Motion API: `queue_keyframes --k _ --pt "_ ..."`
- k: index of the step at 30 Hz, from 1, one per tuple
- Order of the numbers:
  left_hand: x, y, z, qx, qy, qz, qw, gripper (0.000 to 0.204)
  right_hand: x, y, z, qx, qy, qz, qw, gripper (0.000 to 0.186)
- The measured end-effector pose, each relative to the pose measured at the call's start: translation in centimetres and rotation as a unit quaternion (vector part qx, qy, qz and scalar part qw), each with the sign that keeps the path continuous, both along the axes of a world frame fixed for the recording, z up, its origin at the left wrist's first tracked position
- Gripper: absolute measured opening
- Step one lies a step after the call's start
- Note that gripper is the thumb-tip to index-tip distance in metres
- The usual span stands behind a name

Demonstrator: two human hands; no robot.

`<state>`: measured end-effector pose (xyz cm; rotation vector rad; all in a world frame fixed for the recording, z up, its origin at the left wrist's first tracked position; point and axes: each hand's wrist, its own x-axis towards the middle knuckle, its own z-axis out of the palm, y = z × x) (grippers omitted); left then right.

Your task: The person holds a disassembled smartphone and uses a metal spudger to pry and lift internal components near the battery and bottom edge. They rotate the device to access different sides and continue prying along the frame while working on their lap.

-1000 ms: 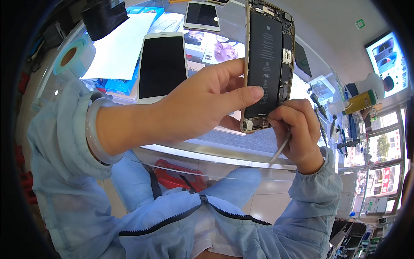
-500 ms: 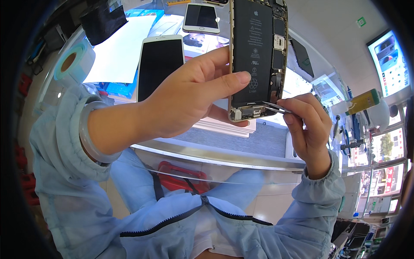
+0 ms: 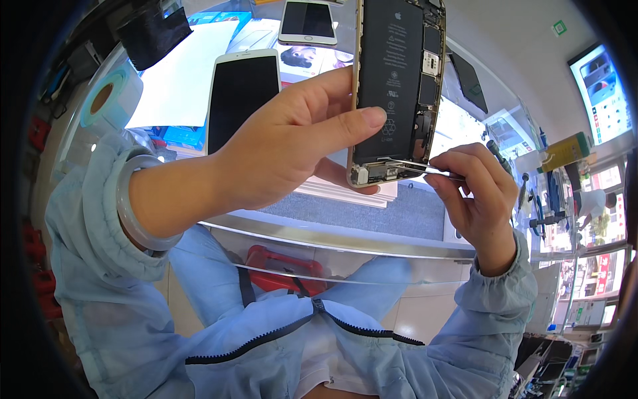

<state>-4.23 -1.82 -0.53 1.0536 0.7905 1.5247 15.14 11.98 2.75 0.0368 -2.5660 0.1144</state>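
Observation:
My left hand (image 3: 302, 136) grips an opened smartphone (image 3: 430, 93) by its left side, the thumb lying across the black battery (image 3: 392, 73). The phone is held upright above the counter, its inner parts facing me. In a pinch between thumb and fingers, my right hand (image 3: 480, 193) has a pair of metal tweezers (image 3: 425, 167). Their tips lie at the lower edge of the battery, just above the bottom parts of the phone. Whether the tips hold anything is too small to tell.
A white-framed phone screen (image 3: 243, 100) lies left of my hand, with a white smartphone (image 3: 308, 23) beyond it. White paper (image 3: 179, 80) and a tape roll (image 3: 103, 100) are at the left. At the right are a yellow bottle (image 3: 563, 153) and hanging tools. The glass counter edge (image 3: 332, 245) runs in front of me.
The tweezers have moved left along the battery's lower edge, and more of their length shows. My left hand keeps its hold on the phone.

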Motion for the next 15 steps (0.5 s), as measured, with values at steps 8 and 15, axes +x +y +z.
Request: queue_keyframes --k 8,15 --pt "0.04 0.06 -0.06 0.006 -0.003 -0.005 1.0 0.038 0.0 0.13 -0.17 0.003 0.0 -0.013 1.0 0.016" --pt "0.07 0.0 -0.08 0.007 -0.005 -0.007 1.0 0.038 0.22 0.21 0.09 0.025 0.008 0.001 1.0 0.017"
